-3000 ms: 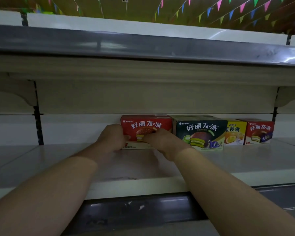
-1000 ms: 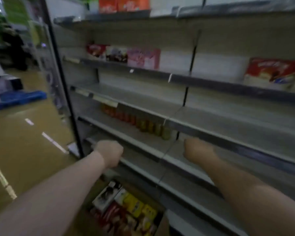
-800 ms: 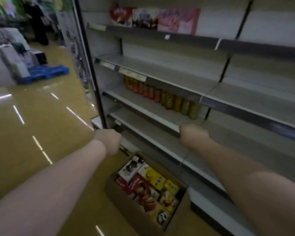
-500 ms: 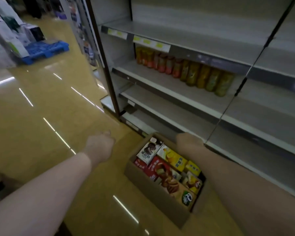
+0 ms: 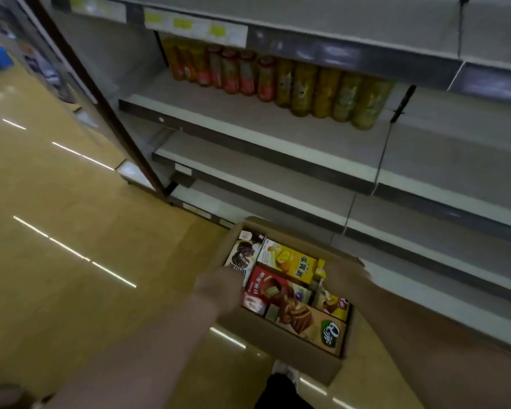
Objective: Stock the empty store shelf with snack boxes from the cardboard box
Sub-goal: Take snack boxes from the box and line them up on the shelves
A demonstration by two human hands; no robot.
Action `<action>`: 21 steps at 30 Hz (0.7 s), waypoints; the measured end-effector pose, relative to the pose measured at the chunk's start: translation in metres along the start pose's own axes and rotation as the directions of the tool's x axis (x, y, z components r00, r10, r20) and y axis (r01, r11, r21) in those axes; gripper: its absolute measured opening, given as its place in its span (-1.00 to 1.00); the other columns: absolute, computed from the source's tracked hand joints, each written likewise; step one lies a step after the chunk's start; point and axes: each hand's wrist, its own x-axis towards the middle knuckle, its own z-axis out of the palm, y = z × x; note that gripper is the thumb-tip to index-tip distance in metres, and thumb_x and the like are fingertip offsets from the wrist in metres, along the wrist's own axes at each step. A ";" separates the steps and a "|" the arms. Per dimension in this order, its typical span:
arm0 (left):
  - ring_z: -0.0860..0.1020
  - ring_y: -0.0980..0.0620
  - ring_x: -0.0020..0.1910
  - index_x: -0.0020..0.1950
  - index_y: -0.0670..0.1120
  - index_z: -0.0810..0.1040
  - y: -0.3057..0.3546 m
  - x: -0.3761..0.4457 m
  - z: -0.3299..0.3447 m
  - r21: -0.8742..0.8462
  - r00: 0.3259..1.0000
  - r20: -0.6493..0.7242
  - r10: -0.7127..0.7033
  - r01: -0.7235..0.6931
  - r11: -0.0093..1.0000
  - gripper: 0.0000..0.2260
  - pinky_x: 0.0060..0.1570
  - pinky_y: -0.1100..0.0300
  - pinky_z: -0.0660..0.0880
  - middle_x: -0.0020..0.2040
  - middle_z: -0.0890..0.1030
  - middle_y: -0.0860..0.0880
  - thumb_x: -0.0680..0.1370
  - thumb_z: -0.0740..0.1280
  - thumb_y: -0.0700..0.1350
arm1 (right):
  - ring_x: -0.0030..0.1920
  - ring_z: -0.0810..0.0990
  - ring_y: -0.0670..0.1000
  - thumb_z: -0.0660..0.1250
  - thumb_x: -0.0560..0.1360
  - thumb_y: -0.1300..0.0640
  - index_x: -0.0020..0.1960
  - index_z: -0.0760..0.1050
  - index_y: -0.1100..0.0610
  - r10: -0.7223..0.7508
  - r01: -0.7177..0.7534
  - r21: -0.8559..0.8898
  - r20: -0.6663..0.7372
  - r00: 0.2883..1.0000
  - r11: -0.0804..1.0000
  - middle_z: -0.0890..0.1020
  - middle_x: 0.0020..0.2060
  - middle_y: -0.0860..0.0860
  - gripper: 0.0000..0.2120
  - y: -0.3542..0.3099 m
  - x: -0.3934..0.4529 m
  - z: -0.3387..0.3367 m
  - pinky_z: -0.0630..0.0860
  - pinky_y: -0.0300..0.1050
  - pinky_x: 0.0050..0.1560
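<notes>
**Snack boxes, mixed, in open cardboard box on floor**

Cardboard box [image 5: 304,354] at the shelf unit's [image 5: 278,160] foot, packed with printed cartons. Left hand [image 5: 220,286] at its left edge, touching the red pie box [image 5: 273,286]; right hand [image 5: 344,271] at the far-right corner beside the yellow box [image 5: 291,262]; cannot tell either grip through blur. Likely light, stiff, smooth; hold by opposite long sides

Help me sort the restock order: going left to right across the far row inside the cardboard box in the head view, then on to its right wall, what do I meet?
White box with a dark chocolate picture → yellow snack box → right hand at the cardboard box right wall.
</notes>
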 end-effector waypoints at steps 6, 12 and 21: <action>0.51 -0.10 0.24 0.33 -0.06 0.47 -0.004 0.033 0.039 0.177 0.967 0.212 0.141 -0.180 0.968 -0.67 0.16 0.01 0.51 0.27 0.53 -0.10 0.56 0.22 -0.16 | -0.10 0.60 0.03 0.26 0.54 0.13 0.02 0.47 0.13 0.166 -0.175 0.252 0.055 0.985 0.952 0.56 -0.15 0.02 -0.90 0.000 0.011 0.044 0.53 -0.12 -0.14; 0.53 -0.09 0.15 0.20 -0.01 0.49 -0.015 0.081 0.069 0.086 0.933 0.248 0.261 -0.290 0.953 -0.76 0.09 0.04 0.51 0.19 0.55 -0.09 0.55 0.21 -0.06 | 0.05 0.59 0.17 0.25 0.51 0.15 0.12 0.53 0.16 0.415 -0.382 0.493 0.045 0.909 0.782 0.62 0.05 0.14 -0.78 0.002 -0.006 0.087 0.47 -0.12 -0.11; 0.61 -0.04 0.00 -0.07 0.01 0.56 0.011 0.095 0.169 -0.719 0.879 0.472 -0.068 0.429 0.547 -0.90 -0.07 0.07 0.57 0.02 0.63 -0.02 0.60 0.26 -0.12 | 0.25 0.47 0.13 0.31 0.51 0.19 0.34 0.44 0.14 0.605 -0.439 0.800 0.122 0.787 0.410 0.41 0.32 0.11 -0.61 -0.023 -0.030 0.201 0.41 -0.15 0.19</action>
